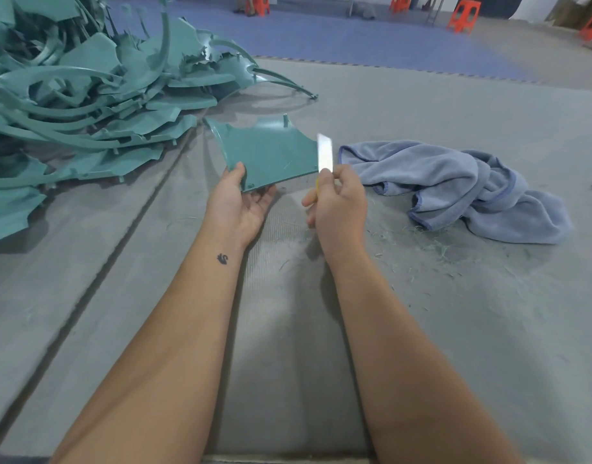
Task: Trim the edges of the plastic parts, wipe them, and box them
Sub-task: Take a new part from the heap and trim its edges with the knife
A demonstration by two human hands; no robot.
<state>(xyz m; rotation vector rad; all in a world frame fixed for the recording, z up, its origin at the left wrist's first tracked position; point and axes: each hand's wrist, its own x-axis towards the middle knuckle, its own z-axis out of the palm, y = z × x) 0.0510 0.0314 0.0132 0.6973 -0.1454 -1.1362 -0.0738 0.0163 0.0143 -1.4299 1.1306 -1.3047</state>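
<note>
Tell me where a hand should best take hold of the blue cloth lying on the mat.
Probably the raised bunched fold in the middle of the blue cloth, coming from above. It lies crumpled, so that ridge stands clear of the mat for fingers to pinch, while its flat hemmed edges hug the surface.

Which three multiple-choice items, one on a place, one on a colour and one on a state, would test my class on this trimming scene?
1. Where does the cloth lie?
A. Right of the hands
B. On the heap of parts
C. Under the held part

2. What colour is the held plastic part?
A. Orange
B. Teal green
C. White

3. What is the right hand doing?
A. Resting flat
B. Wiping with the cloth
C. Gripping a blade

Key: 1 A, it lies crumpled on the mat at right. 2 B, like the heap. 3 C, fingers curl round its handle.
</note>
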